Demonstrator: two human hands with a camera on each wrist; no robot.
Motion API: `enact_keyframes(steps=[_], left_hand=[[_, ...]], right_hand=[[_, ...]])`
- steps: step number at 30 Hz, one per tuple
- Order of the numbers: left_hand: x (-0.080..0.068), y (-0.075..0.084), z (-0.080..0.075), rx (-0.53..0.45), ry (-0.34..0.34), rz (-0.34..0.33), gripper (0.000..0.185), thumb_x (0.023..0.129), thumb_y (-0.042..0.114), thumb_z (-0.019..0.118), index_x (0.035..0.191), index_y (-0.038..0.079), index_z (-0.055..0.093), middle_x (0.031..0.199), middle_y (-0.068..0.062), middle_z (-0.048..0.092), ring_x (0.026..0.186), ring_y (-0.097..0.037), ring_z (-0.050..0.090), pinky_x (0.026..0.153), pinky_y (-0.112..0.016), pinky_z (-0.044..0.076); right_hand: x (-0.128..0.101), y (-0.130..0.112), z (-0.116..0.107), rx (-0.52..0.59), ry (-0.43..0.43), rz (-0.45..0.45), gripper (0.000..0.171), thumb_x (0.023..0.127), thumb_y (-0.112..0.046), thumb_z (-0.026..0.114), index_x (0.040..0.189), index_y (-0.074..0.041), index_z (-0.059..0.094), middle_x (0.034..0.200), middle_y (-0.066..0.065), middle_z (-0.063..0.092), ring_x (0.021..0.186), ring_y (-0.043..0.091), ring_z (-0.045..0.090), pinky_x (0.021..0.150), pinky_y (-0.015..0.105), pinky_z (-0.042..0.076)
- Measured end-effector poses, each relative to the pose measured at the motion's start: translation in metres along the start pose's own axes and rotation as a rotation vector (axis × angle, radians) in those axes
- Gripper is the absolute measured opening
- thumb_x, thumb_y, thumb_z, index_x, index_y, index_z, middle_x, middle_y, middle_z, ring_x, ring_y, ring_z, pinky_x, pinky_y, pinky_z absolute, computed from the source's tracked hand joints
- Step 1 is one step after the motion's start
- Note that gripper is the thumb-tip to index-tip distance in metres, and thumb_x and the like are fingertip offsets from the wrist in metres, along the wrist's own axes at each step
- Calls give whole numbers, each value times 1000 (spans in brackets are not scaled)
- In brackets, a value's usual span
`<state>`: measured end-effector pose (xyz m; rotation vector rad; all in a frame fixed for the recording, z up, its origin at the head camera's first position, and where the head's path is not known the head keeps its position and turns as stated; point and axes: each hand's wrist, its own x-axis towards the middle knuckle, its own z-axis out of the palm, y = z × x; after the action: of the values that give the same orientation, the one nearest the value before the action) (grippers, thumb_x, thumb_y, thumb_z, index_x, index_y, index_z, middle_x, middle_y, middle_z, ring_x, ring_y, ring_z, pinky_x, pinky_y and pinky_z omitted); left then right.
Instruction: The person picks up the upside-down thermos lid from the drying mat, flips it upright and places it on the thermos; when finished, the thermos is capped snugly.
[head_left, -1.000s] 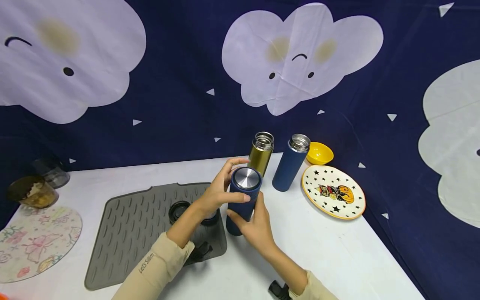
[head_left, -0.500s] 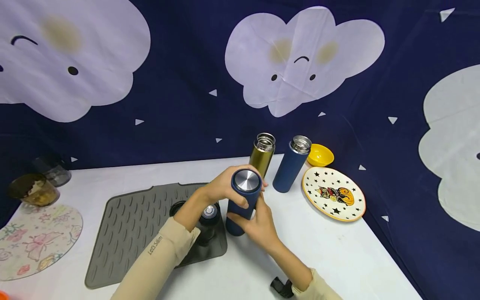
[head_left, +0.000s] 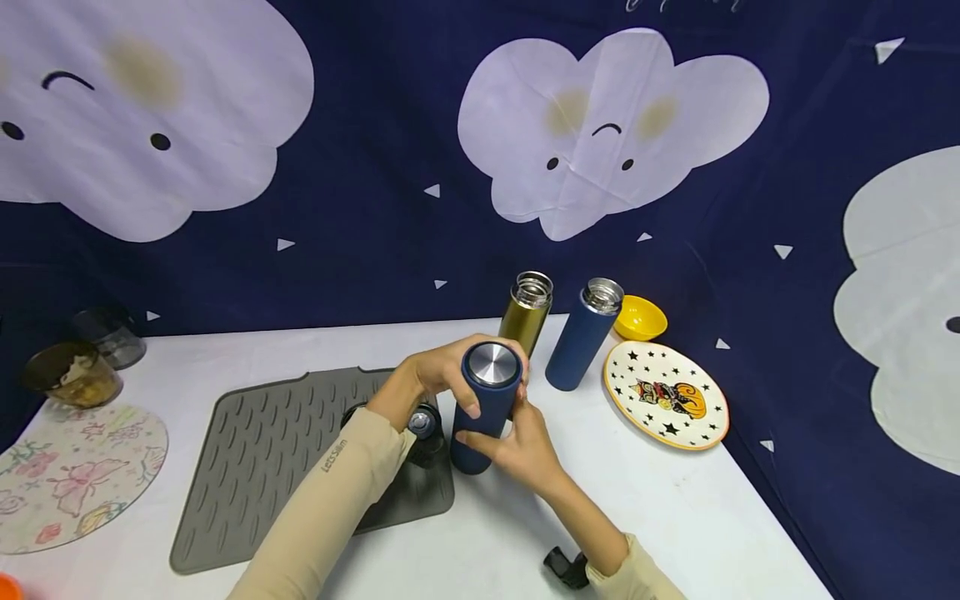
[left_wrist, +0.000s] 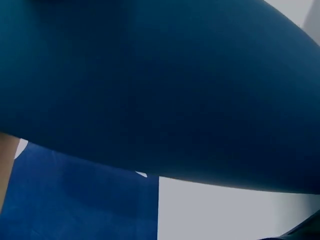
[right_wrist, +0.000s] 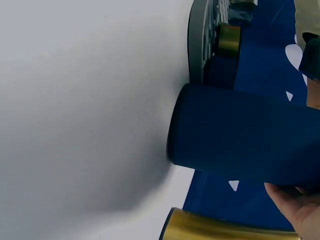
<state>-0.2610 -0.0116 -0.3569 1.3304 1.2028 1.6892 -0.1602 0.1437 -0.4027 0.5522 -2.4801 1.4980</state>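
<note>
A dark blue flask (head_left: 480,417) with a steel-topped cap (head_left: 492,365) stands on the white table (head_left: 675,508), just right of the grey mat (head_left: 277,450). My left hand (head_left: 442,375) curls round the cap from the left. My right hand (head_left: 517,442) grips the flask's body lower down on the right. The left wrist view is filled by the blue flask (left_wrist: 160,90). In the right wrist view the flask's body (right_wrist: 240,137) lies across the frame, with a fingertip (right_wrist: 295,207) under it.
An open gold flask (head_left: 527,312) and an open blue flask (head_left: 583,333) stand behind. A yellow bowl (head_left: 639,317) and a star-patterned plate (head_left: 666,396) lie to the right. Dark caps (head_left: 426,429) rest on the mat. Two jars (head_left: 71,375) and a floral mat (head_left: 67,467) sit far left.
My left hand went from spread fingers beside the cap to curling round it. The right hand kept its grip on the flask's body.
</note>
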Motion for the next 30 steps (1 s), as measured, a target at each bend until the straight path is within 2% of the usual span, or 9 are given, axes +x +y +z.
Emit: enact_keyframes(steps=[3, 5, 8, 11, 13, 17, 23, 25, 30], left_hand=[[-6, 0, 3, 60, 78, -32, 59, 57, 13, 84, 111, 9, 62, 104, -3, 66, 100, -19, 62, 96, -34, 50], [-13, 2, 8, 104, 188, -85, 62, 62, 16, 86, 117, 5, 61, 111, -7, 67, 105, -21, 63, 100, -38, 48], [-31, 6, 22, 207, 400, -163, 75, 71, 20, 87, 135, 4, 53, 129, -11, 63, 120, -24, 59, 110, -43, 42], [-58, 9, 39, 324, 602, -164, 79, 79, 19, 84, 145, 8, 44, 143, -11, 53, 134, -27, 49, 117, -42, 35], [-78, 12, 49, 395, 722, -141, 75, 83, 16, 81, 147, 10, 43, 148, -9, 49, 140, -26, 43, 119, -35, 31], [-121, 15, 62, 425, 908, -125, 62, 88, 12, 75, 143, 7, 48, 148, -10, 49, 140, -24, 43, 115, -24, 35], [-170, 12, 77, 456, 1089, -210, 51, 92, 16, 72, 138, 5, 52, 143, -16, 53, 127, -8, 53, 108, -20, 42], [-179, 10, 80, 462, 1121, -226, 49, 93, 17, 70, 136, 4, 53, 140, -17, 55, 122, -5, 56, 104, -18, 45], [-191, 9, 82, 462, 1145, -227, 46, 94, 17, 68, 135, -1, 54, 133, -14, 61, 120, -13, 60, 96, -17, 49]], right_hand=[[-1, 0, 2, 62, -30, 23, 67, 73, -18, 85, 131, -10, 53, 124, 6, 67, 115, 22, 63, 97, 39, 52], [-1, 1, 3, 115, -41, 39, 68, 75, -15, 84, 134, -12, 50, 127, 5, 65, 117, 22, 62, 98, 39, 51], [2, 2, 6, 163, -33, 29, 73, 76, -11, 83, 139, -14, 46, 131, 8, 62, 117, 25, 62, 99, 42, 51], [9, -6, 8, 154, 5, 26, 77, 77, -11, 84, 142, -12, 42, 131, 14, 62, 117, 29, 63, 100, 47, 50], [20, -7, 10, 132, 50, 47, 77, 76, -11, 85, 140, -9, 42, 129, 17, 63, 118, 31, 62, 103, 50, 48], [54, -9, 14, 97, 159, 120, 77, 74, -14, 86, 136, -2, 42, 126, 20, 61, 118, 36, 60, 105, 51, 45], [101, 0, 28, 44, 279, 181, 78, 75, -18, 86, 137, -2, 40, 125, 22, 61, 118, 39, 59, 104, 52, 45], [110, 4, 35, 16, 304, 197, 77, 76, -20, 86, 136, -3, 41, 125, 21, 61, 117, 39, 59, 103, 52, 45], [125, 18, 49, -46, 354, 202, 74, 77, -25, 85, 134, -6, 42, 124, 18, 62, 115, 37, 60, 99, 51, 47]])
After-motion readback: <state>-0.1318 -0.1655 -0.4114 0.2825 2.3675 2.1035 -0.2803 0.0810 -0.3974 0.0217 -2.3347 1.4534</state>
